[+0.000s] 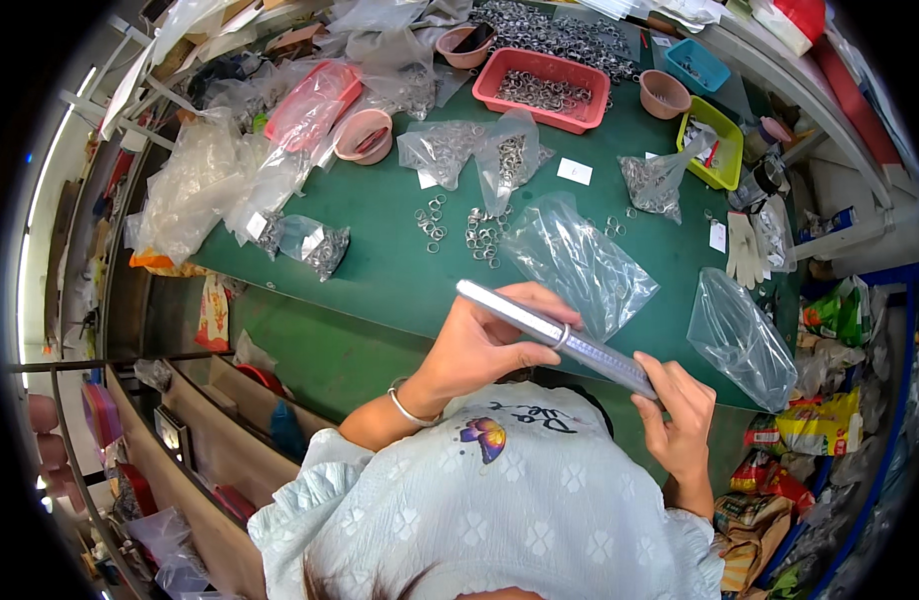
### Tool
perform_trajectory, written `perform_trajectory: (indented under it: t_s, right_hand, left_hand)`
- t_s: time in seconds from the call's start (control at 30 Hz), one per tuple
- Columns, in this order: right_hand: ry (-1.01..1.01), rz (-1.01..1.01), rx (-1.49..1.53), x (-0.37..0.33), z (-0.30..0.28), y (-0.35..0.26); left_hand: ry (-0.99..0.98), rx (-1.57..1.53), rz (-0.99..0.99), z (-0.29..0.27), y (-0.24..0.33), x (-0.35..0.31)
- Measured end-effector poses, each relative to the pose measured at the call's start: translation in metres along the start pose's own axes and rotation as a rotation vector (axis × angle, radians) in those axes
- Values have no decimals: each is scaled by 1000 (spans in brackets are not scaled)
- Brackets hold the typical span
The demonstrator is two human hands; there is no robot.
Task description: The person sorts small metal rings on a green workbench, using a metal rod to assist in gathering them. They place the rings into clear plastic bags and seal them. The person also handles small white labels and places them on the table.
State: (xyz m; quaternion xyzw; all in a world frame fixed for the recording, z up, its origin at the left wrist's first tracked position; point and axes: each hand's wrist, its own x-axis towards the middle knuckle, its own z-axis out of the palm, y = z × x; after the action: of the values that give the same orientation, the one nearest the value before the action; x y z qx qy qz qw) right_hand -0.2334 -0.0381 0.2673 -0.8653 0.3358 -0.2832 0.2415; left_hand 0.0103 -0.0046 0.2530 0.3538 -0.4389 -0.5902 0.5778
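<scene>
A silver ring mandrel (620, 366), a tapered metal rod with markings along it, slants across in front of my chest. One ring (564, 336) sits around it near the middle. My left hand (490, 335) is closed at the rod, with thumb and index fingertip pinched at the ring. My right hand (680, 405) grips the lower right end of the mandrel between thumb and fingers. On the green table (380, 290) beyond lie small loose piles of rings (484, 235) and a clear plastic bag (580, 265).
Bags of rings (510, 160) and a pink tray (542, 90) full of rings stand farther back. A yellow-green basket (715, 145) and white gloves (746, 250) are at the right. Another clear bag (745, 340) lies at the right table edge. Open drawers (230, 425) are at lower left.
</scene>
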Motion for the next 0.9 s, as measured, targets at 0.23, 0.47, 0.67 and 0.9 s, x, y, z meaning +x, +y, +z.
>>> perform_trajectory:
  t_s: [0.23,0.47,0.67,0.9]
  right_hand:
    - [72,-96,-22,-2,4,0]
    - [104,-108,-78,-4,3,-4]
    - [103,-115,-28,-2,5,-2]
    - [90,-70,36,-1,9,1]
  left_hand:
    - [-25,2,41,-2,-1,-4]
    - [-15,-30,48,1,1,-4]
    - [-20,66,98,-1,3,-5]
    - [-23,166,155,1,5,-5]
